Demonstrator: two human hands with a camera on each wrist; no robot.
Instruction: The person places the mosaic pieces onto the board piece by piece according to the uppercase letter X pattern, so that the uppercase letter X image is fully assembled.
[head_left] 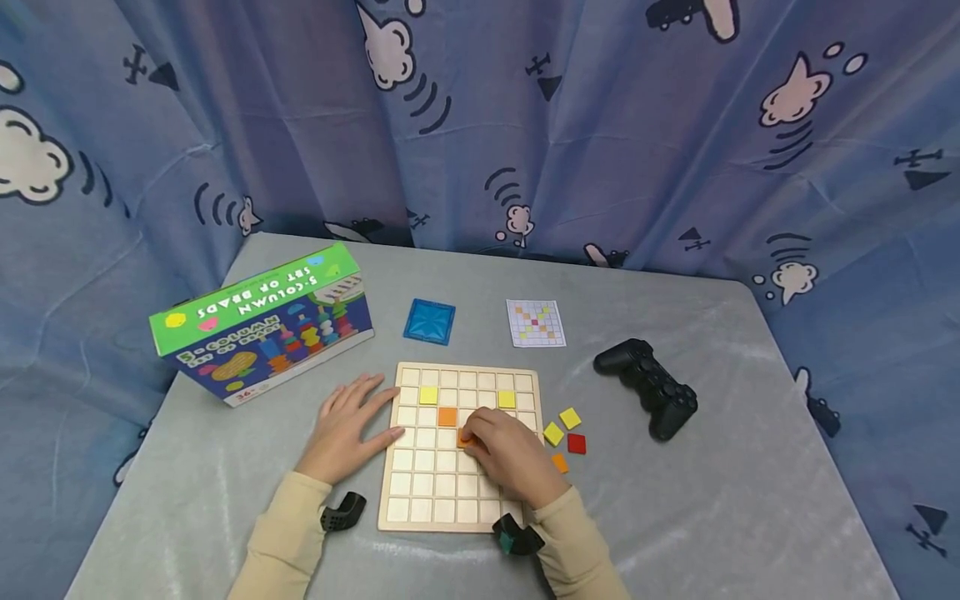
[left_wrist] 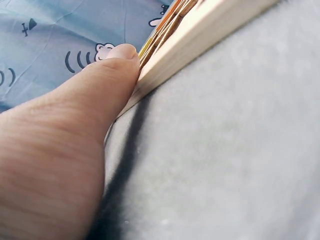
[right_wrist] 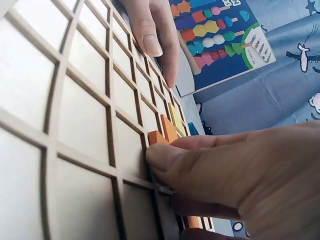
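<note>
On the grey table [head_left: 720, 508] we see the board [head_left: 445, 461], lower centre, three tiles [head_left: 447, 417] set in; the right hand [head_left: 512, 452] pinches an orange tile [right_wrist: 155, 136] at its middle. The left hand [head_left: 343, 433], spread, touches the board's left side; four loose tiles [head_left: 570, 418] lie unplaced, centre right.

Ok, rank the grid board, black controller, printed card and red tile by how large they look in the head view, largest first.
1. Grid board
2. Black controller
3. Printed card
4. Red tile
</note>
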